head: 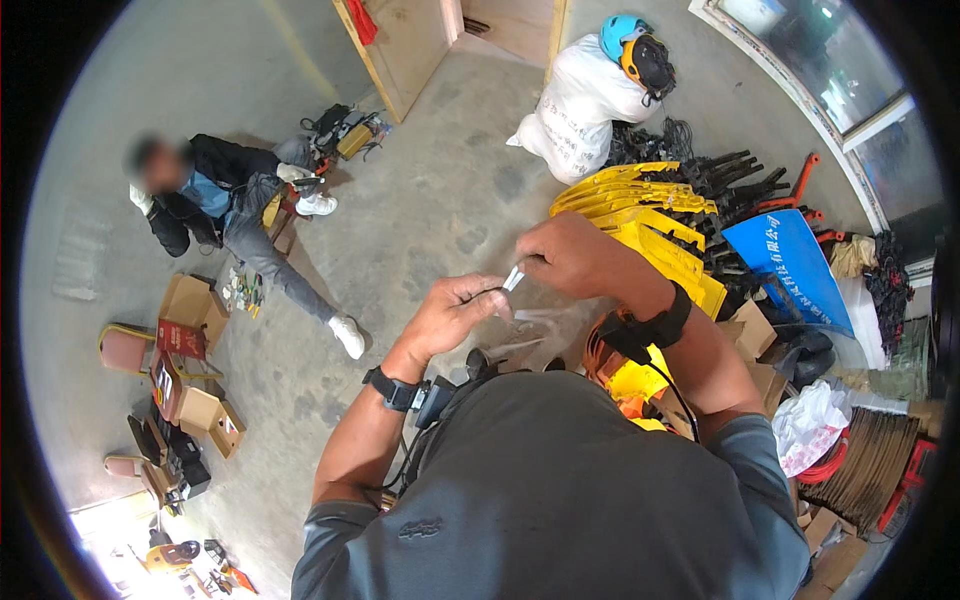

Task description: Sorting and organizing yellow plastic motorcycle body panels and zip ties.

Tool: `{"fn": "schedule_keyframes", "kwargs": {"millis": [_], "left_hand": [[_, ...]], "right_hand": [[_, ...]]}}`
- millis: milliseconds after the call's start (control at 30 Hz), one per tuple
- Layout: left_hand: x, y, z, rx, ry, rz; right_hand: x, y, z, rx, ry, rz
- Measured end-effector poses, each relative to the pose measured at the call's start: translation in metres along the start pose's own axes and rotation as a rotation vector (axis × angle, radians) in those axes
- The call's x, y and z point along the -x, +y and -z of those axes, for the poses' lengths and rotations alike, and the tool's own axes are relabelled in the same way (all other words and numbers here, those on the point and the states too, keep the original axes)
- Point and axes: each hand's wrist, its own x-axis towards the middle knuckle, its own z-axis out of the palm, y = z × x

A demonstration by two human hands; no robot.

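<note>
My left hand (459,311) pinches one end of a small white strip (514,278) between thumb and fingers. At the strip's other end, the curled fingers of my right hand (566,251) grip it. What the strip is made of is too small to tell. Just under both hands is a thin, clear plastic bag or film (536,330), blurred; whether a hand touches it cannot be told. Black straps with devices circle both my wrists, each with a cable.
A person (225,187) sits on the left, one leg stretched out; hand tools (244,291) lie nearby. Yellow plastic panels (637,210), a blue sign board (791,270) and a white sack (577,105) topped with helmets (624,37) stand on the right. Open cardboard boxes (212,421) and chairs line the left.
</note>
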Motion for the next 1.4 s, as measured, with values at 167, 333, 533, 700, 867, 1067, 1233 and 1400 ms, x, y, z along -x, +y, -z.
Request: {"fn": "schedule_keyframes", "kwargs": {"millis": [167,333,533,700,867,1067,1233,1400], "left_hand": [[-0.010,0.002,-0.006,0.047,0.157,-0.070],[-0.020,-0.001,-0.013,0.128,0.319,-0.198],[-0.025,0.000,-0.022,0.054,0.325,-0.210],[-0.024,0.000,-0.029,0.057,0.303,-0.195],[-0.031,-0.008,-0.026,0.282,0.522,-0.159],[-0.017,-0.012,0.020,0.430,0.555,-0.227],[-0.007,-0.009,0.036,0.291,0.586,-0.176],[-0.015,-0.013,0.019,0.138,0.514,-0.067]], "right_hand": [[0.003,0.000,-0.010,-0.331,0.249,-0.035],[0.016,0.011,-0.035,-0.904,0.372,-0.312],[0.016,-0.005,-0.056,-0.854,0.373,-0.215],[0.016,0.005,-0.068,-0.777,0.493,-0.200],[0.013,0.023,-0.081,-1.204,0.639,-0.219],[0.029,0.062,-0.042,-1.569,0.857,-0.378],[0.052,0.083,-0.006,-1.085,0.892,-0.433],[0.046,0.061,-0.032,-0.466,0.580,-0.230]]}}
